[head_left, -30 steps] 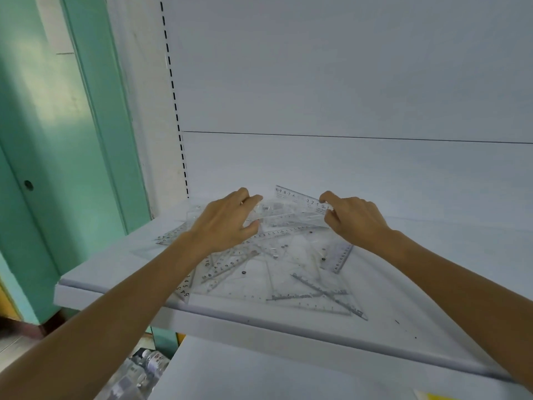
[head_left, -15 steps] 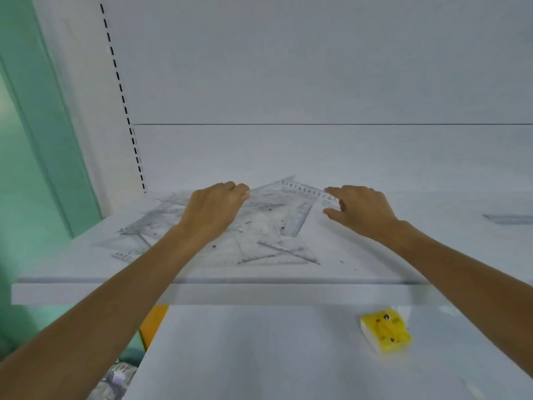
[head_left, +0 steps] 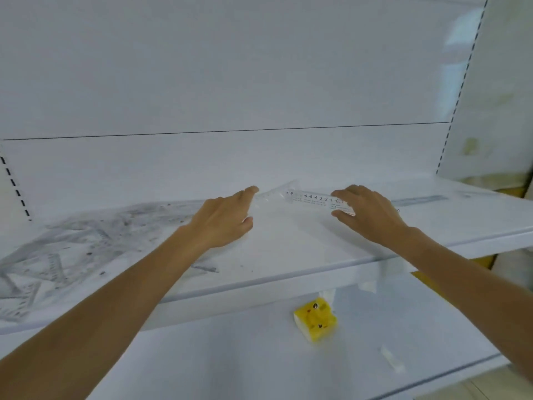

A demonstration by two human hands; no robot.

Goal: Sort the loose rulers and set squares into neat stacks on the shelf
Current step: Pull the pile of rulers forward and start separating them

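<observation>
1. Looking down from the head view, you have your right hand (head_left: pixel 369 215) pinching the zero end of a clear ruler (head_left: pixel 314 199), with the fingers curled over the top and the thumb underneath. The ruler sits at about 12 o'clock from the middle of the shelf (head_left: pixel 288 255), close to the back wall.
2. Your left hand (head_left: pixel 222 217) lies loose with its fingers nearly straight, and the index tip is at the left end of the clear plastic. It grips nothing that can be made out.
3. The jumbled pile of rulers and set squares (head_left: pixel 72 249) lies at 9 o'clock from your left hand. It is blurred, so you can't count the pieces.
4. A second straight piece, the far ruler (head_left: pixel 418 200), lies flat at 3 o'clock from your right hand and looks like a good base for a stack.
5. My advice: hold the ruler low and level, steady its free end with your left fingertips, and line up its long edges with the base before you let go. Clear plastic slides easily.
6. A yellow packet (head_left: pixel 315 319) lies on the lower shelf at 6 o'clock; leave it there.
</observation>
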